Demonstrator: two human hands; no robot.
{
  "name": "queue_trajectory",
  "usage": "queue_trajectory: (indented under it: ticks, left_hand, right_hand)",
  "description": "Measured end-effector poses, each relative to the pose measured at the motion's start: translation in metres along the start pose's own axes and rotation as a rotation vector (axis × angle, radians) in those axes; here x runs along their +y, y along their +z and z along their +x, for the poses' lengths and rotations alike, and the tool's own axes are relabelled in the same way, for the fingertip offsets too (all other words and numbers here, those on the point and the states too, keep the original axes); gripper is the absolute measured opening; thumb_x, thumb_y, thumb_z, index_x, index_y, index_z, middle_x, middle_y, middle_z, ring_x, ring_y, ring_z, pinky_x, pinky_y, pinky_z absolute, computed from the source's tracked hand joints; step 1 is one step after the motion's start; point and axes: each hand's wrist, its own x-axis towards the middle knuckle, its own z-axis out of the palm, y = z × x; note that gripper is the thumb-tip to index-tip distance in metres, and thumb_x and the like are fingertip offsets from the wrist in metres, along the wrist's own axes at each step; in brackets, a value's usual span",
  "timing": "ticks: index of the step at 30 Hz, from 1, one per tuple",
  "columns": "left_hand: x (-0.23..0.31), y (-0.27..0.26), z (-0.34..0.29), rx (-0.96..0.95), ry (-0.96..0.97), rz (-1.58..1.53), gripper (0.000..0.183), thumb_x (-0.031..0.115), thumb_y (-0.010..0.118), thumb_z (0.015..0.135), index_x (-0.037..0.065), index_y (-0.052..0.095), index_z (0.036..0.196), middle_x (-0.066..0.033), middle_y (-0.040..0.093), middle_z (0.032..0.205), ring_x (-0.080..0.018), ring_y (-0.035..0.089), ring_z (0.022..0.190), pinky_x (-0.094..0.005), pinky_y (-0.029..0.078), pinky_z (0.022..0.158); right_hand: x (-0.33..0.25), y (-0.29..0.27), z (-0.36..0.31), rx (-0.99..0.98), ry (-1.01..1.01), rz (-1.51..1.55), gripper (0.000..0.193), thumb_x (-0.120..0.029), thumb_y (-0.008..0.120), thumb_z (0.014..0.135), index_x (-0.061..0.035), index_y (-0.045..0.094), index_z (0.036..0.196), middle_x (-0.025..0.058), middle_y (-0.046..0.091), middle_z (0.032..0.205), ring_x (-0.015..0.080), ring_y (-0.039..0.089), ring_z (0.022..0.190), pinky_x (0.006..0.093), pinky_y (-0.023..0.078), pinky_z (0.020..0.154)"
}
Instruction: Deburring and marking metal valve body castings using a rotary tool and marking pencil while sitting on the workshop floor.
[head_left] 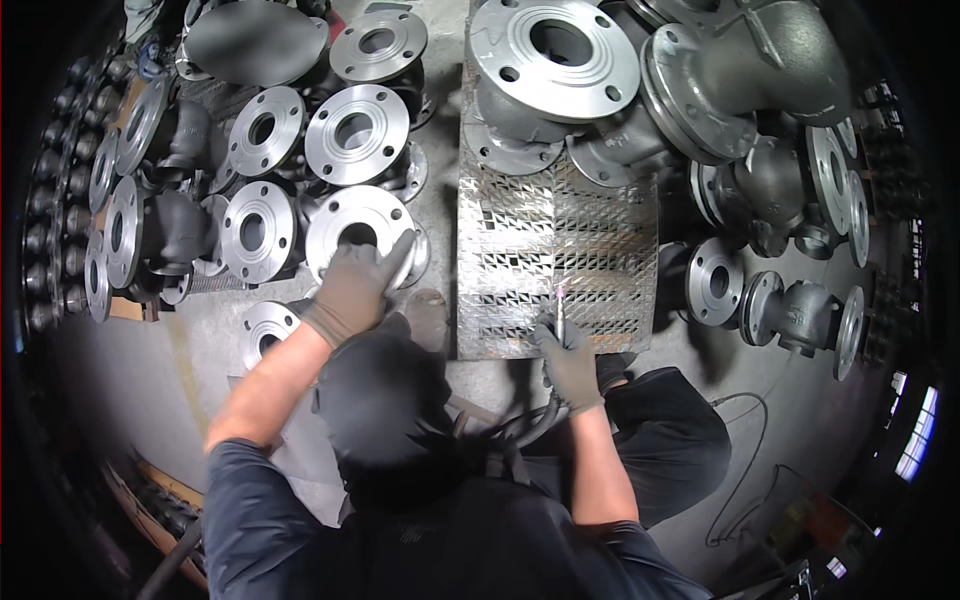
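Note:
My left hand (355, 282), in a grey-brown glove, reaches onto the bright flange of a valve body (365, 212). Its fingers bend in at the dark bore and the thumb lies along the flange; the fingertips are partly hidden. A slim air die grinder (562, 328) with a pink tip is gripped in my gloved right hand (570, 370), its tip pointing away from me over the near part of a slotted metal plate (560, 235). A dark hose (540, 422) runs below that hand. Past the plate's far end stands a large flanged valve body (555, 60).
Several flanged valve bodies (258, 230) stand in rows at the left. More castings (770, 185) sit at the right, with a big elbow-shaped one (765, 70) at the far right. A thin cable (765, 430) curls over the floor. My knee (670, 440) is beside the right forearm.

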Motion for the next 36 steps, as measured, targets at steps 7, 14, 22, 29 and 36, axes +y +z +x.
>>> queue_trajectory:
  ticks: [7, 14, 22, 29, 36]
  left_hand:
    - [-0.055, -0.001, -0.032, 0.007, 0.232, 0.118, 0.069, 0.008, 0.061, 0.094, 0.028, 0.061, 0.161, -0.0202, 0.066, 0.108, -0.0394, 0.068, 0.101, -0.0506, 0.057, 0.094]
    - [-0.015, 0.016, -0.014, 0.164, -0.163, 0.101, 0.087, 0.006, 0.071, 0.084, 0.019, 0.053, 0.167, -0.0195, 0.066, 0.099, -0.0421, 0.065, 0.093, -0.0523, 0.053, 0.089]
    - [0.048, -0.114, 0.073, 0.355, -0.2, 0.056, 0.081, 0.032, 0.09, 0.078, 0.005, 0.062, 0.149, -0.025, 0.069, 0.138, -0.0454, 0.065, 0.13, -0.0575, 0.048, 0.113]
    - [0.21, -0.374, 0.227, 1.0, 0.352, -0.007, 0.084, 0.035, 0.09, 0.091, 0.003, 0.055, 0.16, -0.0239, 0.076, 0.13, -0.0435, 0.072, 0.12, -0.0523, 0.056, 0.106]
    - [0.292, -0.412, 0.322, 0.461, 0.148, 0.223, 0.082, 0.037, 0.084, 0.089, 0.008, 0.055, 0.16, -0.0283, 0.078, 0.124, -0.0478, 0.074, 0.119, -0.056, 0.058, 0.103]
  right_hand:
    - [0.015, -0.008, 0.0, -0.055, -0.139, -0.085, 0.022, -0.025, 0.073, 0.105, -0.0038, 0.074, 0.11, -0.0028, 0.063, 0.074, 0.0079, 0.057, 0.056, 0.0309, 0.047, 0.052]
    - [0.006, -0.03, -0.038, -0.06, -0.195, -0.028, 0.027, -0.028, 0.07, 0.106, -0.0023, 0.074, 0.112, -0.0012, 0.064, 0.076, 0.0079, 0.059, 0.06, 0.0311, 0.048, 0.055]
    - [0.053, -0.066, -0.032, 0.041, -0.352, -0.01, 0.038, -0.027, 0.074, 0.104, 0.0022, 0.075, 0.128, 0.003, 0.073, 0.086, 0.0089, 0.061, 0.056, 0.0291, 0.048, 0.05]
    - [0.016, -0.091, -0.052, 0.126, -0.32, 0.244, 0.043, -0.028, 0.075, 0.103, 0.003, 0.074, 0.132, 0.0025, 0.07, 0.082, 0.0096, 0.061, 0.06, 0.0317, 0.052, 0.055]
    - [-0.007, -0.101, -0.054, 0.1, -0.269, 0.344, 0.038, -0.029, 0.073, 0.103, 0.0015, 0.075, 0.126, 0.002, 0.066, 0.078, 0.0086, 0.06, 0.06, 0.031, 0.052, 0.055]
